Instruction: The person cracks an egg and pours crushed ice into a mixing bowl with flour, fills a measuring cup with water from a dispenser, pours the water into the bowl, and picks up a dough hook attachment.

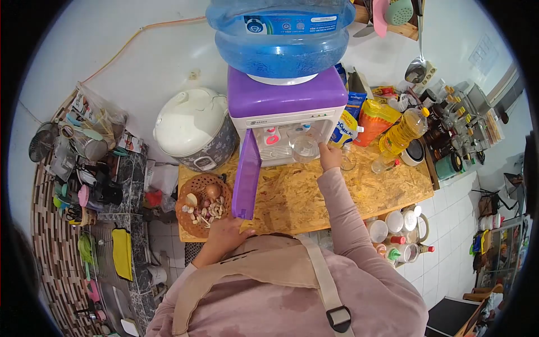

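My right hand (pixel 330 156) is closed on the handle side of a clear, round jug (pixel 305 148). The jug is inside the tap bay of a purple and white water dispenser (pixel 286 101), below the blue-marked tap (pixel 306 127). How much water it holds I cannot tell. My left hand (pixel 225 238) lies with fingers stretched out at the table's front edge, just below the dispenser's open purple door (pixel 247 180). Beside it is a brown woven basket (pixel 185 216) with an onion (pixel 213 191) and several garlic cloves.
A large blue water bottle (pixel 281 45) sits on the dispenser. A rice cooker (pixel 193 126) stands left on the wooden table (pixel 292 196). To the right are an oil bottle (pixel 405 132), food pouches and a glass. Several jars (pixel 396 222) stand below the table's right side.
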